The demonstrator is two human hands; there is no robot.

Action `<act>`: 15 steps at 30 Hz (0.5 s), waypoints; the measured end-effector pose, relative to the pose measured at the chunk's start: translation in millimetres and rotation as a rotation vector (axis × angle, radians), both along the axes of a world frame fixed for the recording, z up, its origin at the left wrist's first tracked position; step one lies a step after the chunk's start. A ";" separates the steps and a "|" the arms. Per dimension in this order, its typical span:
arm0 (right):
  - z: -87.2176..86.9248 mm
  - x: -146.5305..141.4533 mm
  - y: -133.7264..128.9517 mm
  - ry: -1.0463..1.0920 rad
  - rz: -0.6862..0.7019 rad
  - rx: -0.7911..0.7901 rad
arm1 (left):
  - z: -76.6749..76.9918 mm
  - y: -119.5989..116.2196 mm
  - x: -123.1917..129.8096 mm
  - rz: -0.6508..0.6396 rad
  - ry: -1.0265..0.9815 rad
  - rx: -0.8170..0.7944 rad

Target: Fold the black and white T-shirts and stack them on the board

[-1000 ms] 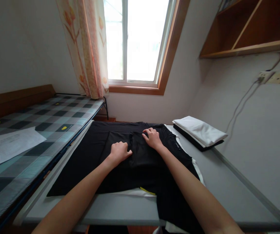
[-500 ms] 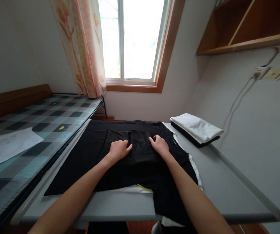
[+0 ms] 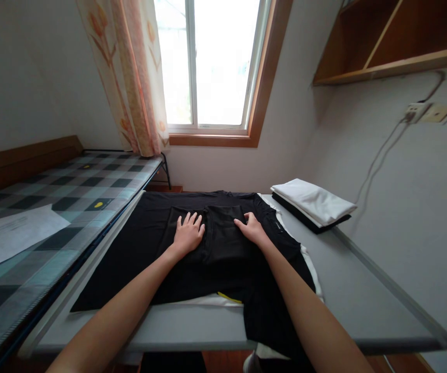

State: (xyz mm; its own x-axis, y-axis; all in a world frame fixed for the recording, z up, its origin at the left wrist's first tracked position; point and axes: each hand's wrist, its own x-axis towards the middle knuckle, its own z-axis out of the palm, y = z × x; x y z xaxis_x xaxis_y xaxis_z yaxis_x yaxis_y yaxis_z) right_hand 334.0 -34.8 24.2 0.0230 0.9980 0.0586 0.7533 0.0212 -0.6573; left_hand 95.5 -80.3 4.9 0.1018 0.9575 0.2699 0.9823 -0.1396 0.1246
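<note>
Touching both hands (image 3: 189, 235) is smooth, flat black cloth (image 3: 224, 239).

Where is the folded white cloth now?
In the head view, the folded white cloth rests on a folded black cloth at right, toward the far edge of the table, between the spread black shirt and the right-hand wall.

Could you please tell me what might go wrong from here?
The black fabric sleeve reaches past the near edge of the light grey, flat table, so its weight might drag the spread black fabric shirt askew. The smaller rectangular black cloth layer under the left hand could crease if the right hand at its right edge pulls.
</note>
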 end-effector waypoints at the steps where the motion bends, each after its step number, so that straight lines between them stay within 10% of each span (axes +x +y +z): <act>1: -0.4 -0.1 0.5 0.023 0.000 0.004 | 0.9 -0.1 0.7 0.005 -0.002 -0.006; 10: -5.4 6.9 5.6 0.150 0.027 0.002 | 39.1 15.1 -50.0 -0.077 -0.249 -0.036; 15: -5.6 6.9 6.1 0.163 0.019 -0.006 | 29.6 26.1 -82.3 0.029 -0.197 0.027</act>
State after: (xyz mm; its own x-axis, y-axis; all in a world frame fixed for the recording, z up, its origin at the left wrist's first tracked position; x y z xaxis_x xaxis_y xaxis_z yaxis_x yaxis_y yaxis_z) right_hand 340.9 -28.7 18.6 0.0127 0.9987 0.0498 0.6362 0.0303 -0.7709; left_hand 13.2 -54.2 34.4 0.0172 0.9514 0.3073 0.9430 -0.1176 0.3114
